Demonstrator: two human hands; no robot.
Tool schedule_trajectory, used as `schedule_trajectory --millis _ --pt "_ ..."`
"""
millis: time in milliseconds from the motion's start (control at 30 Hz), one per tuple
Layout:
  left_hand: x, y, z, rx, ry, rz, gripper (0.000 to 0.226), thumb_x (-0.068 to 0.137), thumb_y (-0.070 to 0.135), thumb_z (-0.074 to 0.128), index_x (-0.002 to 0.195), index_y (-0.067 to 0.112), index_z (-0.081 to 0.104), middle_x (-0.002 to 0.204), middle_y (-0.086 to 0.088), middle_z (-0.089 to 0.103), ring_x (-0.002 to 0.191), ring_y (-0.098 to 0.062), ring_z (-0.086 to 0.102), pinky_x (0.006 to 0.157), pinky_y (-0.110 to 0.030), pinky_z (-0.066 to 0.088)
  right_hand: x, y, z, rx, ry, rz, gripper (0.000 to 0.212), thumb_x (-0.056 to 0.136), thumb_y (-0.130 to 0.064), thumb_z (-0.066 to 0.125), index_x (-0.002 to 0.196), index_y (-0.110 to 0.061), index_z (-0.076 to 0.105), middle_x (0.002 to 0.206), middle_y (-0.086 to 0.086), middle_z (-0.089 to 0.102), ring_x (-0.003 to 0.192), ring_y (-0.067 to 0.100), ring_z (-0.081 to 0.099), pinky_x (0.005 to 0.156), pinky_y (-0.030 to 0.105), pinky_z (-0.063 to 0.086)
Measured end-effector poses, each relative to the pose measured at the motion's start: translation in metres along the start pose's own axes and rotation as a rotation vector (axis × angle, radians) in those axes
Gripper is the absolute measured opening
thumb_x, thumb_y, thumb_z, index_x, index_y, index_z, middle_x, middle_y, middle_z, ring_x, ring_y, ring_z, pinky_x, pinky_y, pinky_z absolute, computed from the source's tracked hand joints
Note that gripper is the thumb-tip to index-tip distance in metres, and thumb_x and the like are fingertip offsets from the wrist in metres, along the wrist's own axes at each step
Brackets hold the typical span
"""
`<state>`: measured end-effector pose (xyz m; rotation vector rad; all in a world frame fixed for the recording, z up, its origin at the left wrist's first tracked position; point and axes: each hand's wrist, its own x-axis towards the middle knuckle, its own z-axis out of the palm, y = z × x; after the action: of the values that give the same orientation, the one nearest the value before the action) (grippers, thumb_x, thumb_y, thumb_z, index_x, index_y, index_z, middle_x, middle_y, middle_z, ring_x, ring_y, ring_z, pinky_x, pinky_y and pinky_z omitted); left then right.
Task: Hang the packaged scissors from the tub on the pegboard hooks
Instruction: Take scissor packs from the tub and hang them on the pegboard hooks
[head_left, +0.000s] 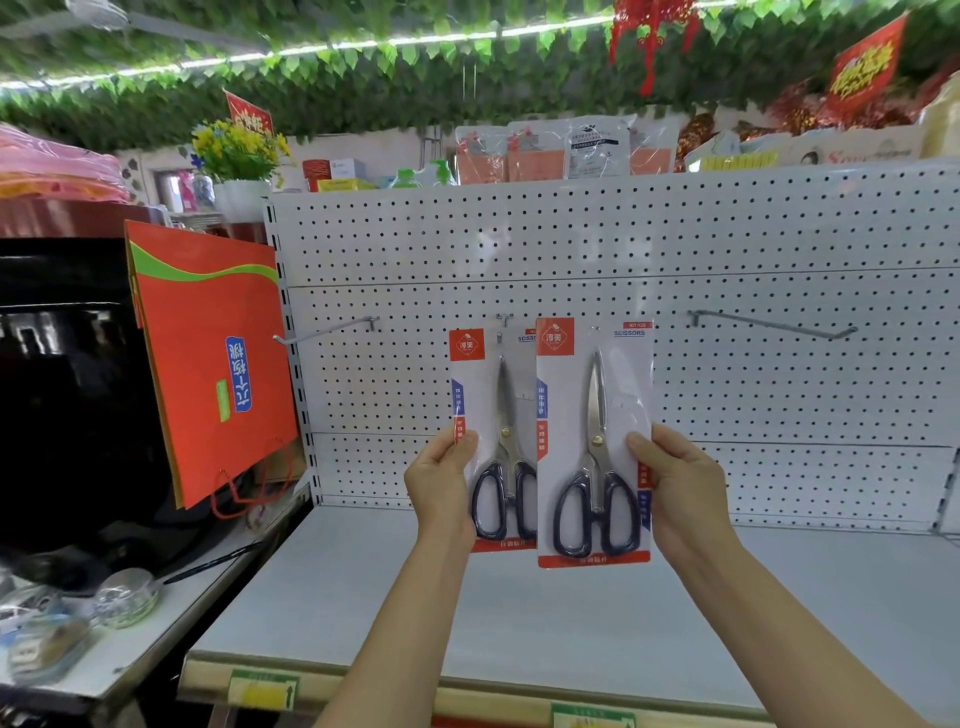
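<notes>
Hanging upright before the white perforated metal pegboard, two white card-backed packs of steel scissors with dark blue handles are held side by side, one in each hand. The right-hand scissors pack overlaps the right edge of the left-hand scissors pack and sits slightly lower and nearer the camera. The right hand pinches its pack at the right edge, thumb on the front beside the blade pivot, fingers behind. The left hand pinches the other pack at its left edge in the same way, thumb on the front. Just above the left pack's top edge a short metal hook juts from the board; whether the pack's hole is on it cannot be told. Well left of the grips a long wire hook stands out, and well right another long wire hook. Below the hands lies a pale grey shelf. Far left of the left hand hang orange paper gift bags.
</notes>
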<state>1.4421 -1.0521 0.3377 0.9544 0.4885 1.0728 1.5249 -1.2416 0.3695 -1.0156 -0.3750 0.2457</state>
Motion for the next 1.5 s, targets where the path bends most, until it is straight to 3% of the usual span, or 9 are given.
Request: schedule_trajectory --millis 500,700,800,867,933,1067,1133,1300,1500 --pt "0.078 -0.025 0.021 0.219 -0.014 -0.067 0.009 0.080 0.012 0.072 0.084 0.019 0.077 0.091 -0.005 0.077 0.090 -0.032 0.072 0.079 -0.048 0.060 -0.006 0.012 0.026 -0.050 0.023 0.041 0.014 0.090 -0.001 0.060 0.095 -0.006 0.072 0.084 0.010 0.075 0.069 0.022 0.070 0.059 0.032 0.059" --pt "0.080 -0.013 0.021 0.329 -0.068 -0.013 0.008 0.087 0.013 0.068 0.093 0.016 0.072 0.098 -0.008 0.075 0.087 -0.027 0.072 0.074 -0.037 0.060 -0.004 0.019 0.043 -0.078 0.009 0.013 0.015 0.090 0.000 0.060 0.096 -0.003 0.073 0.086 0.011 0.076 0.072 0.022 0.071 0.066 0.033 0.060" --pt "0.074 0.011 0.018 0.300 -0.085 -0.002 0.019 0.093 0.011 0.063 0.108 0.021 0.070 0.113 0.001 0.071 0.097 -0.013 0.067 0.090 -0.034 0.052 -0.005 0.026 0.050 -0.067 -0.004 0.017 0.014 0.090 0.001 0.060 0.095 -0.003 0.072 0.085 0.010 0.076 0.072 0.021 0.070 0.067 0.033 0.060" --pt "0.066 0.038 0.016 0.261 -0.060 0.159 0.030 0.098 0.016 0.056 0.125 0.025 0.065 0.125 0.011 0.064 0.109 -0.002 0.060 0.105 -0.032 0.045 -0.006 0.032 0.055 -0.067 -0.006 0.029 0.014 0.090 0.001 0.060 0.094 -0.004 0.073 0.086 0.011 0.076 0.074 0.023 0.070 0.072 0.037 0.060" --pt "0.052 0.070 0.016 0.294 -0.077 0.453 0.031 0.101 0.021 0.052 0.129 0.029 0.062 0.127 0.020 0.057 0.114 0.011 0.052 0.105 -0.019 0.040 -0.006 0.038 0.059 -0.074 -0.003 0.041 0.014 0.090 0.001 0.060 0.093 -0.005 0.073 0.087 0.012 0.076 0.075 0.023 0.070 0.075 0.040 0.059" --pt "0.028 0.113 0.028 0.624 -0.363 0.863 0.033 0.096 0.031 0.060 0.129 0.032 0.062 0.135 0.016 0.050 0.129 0.000 0.040 0.105 -0.010 0.030 -0.004 0.044 0.070 -0.084 0.003 0.045 0.014 0.089 0.001 0.061 0.092 -0.006 0.073 0.085 0.011 0.076 0.075 0.024 0.070 0.076 0.041 0.060" --pt "0.029 0.113 0.035 0.832 -0.460 0.875 0.035 0.091 0.033 0.066 0.127 0.033 0.064 0.134 0.018 0.051 0.127 -0.002 0.036 0.100 -0.005 0.027 -0.003 0.046 0.075 -0.083 0.006 0.036 0.014 0.089 0.001 0.060 0.092 -0.003 0.073 0.084 0.011 0.076 0.075 0.025 0.069 0.077 0.042 0.059" --pt "0.040 0.098 0.042 0.993 -0.537 0.858 0.045 0.083 0.025 0.074 0.126 0.035 0.063 0.123 0.021 0.057 0.117 -0.010 0.039 0.097 -0.035 0.050 0.002 0.049 0.080 -0.052 0.034 0.049 0.012 0.089 0.002 0.060 0.091 -0.001 0.071 0.078 0.010 0.073 0.073 0.026 0.066 0.076 0.045 0.058" --pt "0.038 0.102 0.048 1.029 -0.526 0.891 0.045 0.080 0.020 0.077 0.123 0.031 0.067 0.122 0.016 0.060 0.113 -0.009 0.041 0.087 -0.001 0.029 0.001 0.053 0.076 -0.019 0.043 0.032 0.016 0.090 0.002 0.059 0.092 -0.006 0.073 0.080 0.006 0.076 0.071 0.021 0.070 0.073 0.039 0.060"
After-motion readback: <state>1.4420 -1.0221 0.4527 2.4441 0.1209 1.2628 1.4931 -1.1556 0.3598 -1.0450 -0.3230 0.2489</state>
